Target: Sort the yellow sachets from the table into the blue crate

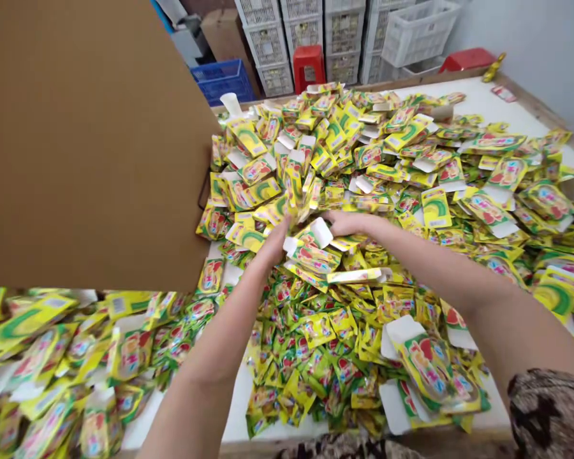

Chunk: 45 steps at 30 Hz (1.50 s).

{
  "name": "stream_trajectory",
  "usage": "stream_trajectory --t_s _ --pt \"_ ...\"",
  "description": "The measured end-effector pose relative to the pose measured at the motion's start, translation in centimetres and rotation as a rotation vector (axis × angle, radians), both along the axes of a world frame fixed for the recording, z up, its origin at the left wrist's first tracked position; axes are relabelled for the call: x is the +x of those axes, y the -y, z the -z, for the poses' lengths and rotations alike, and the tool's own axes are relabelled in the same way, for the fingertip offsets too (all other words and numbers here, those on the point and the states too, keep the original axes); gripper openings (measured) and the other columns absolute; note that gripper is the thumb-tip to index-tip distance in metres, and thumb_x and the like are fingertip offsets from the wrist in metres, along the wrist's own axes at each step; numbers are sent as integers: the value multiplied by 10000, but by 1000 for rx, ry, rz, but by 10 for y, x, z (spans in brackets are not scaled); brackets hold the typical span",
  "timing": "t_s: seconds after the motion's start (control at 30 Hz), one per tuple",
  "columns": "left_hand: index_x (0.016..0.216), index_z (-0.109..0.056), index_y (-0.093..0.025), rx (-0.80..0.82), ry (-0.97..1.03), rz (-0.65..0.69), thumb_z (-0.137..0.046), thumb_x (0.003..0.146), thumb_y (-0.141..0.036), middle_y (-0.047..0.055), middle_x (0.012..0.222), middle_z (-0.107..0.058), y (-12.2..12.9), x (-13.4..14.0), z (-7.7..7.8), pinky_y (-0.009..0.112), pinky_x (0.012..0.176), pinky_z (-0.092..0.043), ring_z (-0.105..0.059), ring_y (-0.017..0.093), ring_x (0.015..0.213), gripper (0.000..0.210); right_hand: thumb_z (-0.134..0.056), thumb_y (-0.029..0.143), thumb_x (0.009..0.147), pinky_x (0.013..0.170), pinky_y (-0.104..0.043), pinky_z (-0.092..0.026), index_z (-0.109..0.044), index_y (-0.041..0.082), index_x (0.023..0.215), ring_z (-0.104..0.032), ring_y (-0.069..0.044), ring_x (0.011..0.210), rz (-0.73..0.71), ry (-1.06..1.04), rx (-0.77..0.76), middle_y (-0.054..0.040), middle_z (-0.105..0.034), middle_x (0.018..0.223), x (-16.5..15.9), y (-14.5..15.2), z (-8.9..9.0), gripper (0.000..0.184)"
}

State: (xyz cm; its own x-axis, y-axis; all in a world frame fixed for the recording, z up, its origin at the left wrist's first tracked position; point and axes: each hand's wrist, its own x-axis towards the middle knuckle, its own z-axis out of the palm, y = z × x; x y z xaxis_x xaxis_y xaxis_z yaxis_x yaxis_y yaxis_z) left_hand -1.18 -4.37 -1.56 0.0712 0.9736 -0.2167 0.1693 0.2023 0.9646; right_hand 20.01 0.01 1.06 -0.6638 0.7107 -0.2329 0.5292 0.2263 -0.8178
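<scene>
Both bare hands reach into a big heap of small yellow-and-green printed cartons (436,208), many with white flaps standing open. My left hand (280,234) is among cartons at the heap's middle, its fingers blurred and mostly hidden. Close by on the right, my right hand (345,223) touches cartons, its fingertips partly hidden behind them. Several cartons between and just beyond the hands are smeared by motion. An open-flapped carton (313,257) lies just below the hands. Nearer to me is a pile of small shiny green-and-yellow sachets (316,363).
A large brown cardboard box (90,146) blocks the left side. The white table (530,118) has a wooden rim. Beyond it stand stacked white crates (303,38), a blue crate (224,80) and a red stool (309,64). A white cup (231,103) stands at the heap's far left.
</scene>
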Motion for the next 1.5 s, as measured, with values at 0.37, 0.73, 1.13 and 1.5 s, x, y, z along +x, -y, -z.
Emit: stream_trajectory --t_s 0.37,0.73,1.13,1.5 --pt "842 -714 -141 114 -294 166 -642 792 -598 42 827 -702 138 -90 -42 288 751 -524 -643 211 843 465 -759 357 802 1105 -487 -400 -606 197 1343 -464 -307 1293 -304 196 552 -130 -535 1407 -37 144 -63 585" --pt "1524 -351 -210 522 -712 -31 -621 851 -588 183 1581 -363 276 -79 -18 494 1210 -260 -309 319 1486 818 -574 317 932 1176 -595 -229 -541 268 1411 -336 -333 1436 -35 434 722 -92 -455 1543 20 332 -39 483" --pt "1355 -562 -230 307 -977 182 -693 814 -463 163 1640 -238 238 -12 -3 778 1123 24 -10 471 1526 604 -577 283 912 1029 -581 -343 -509 273 1443 -348 -383 1381 133 576 634 -131 -397 1564 70 265 3 535" --pt "1073 -677 -223 460 -710 109 -501 963 -326 114 1117 -684 319 -12 -9 436 1015 -455 -597 262 1121 231 -688 251 833 914 -441 -464 -645 188 1177 -531 -323 1088 153 503 452 -145 -602 1143 58 362 10 352"
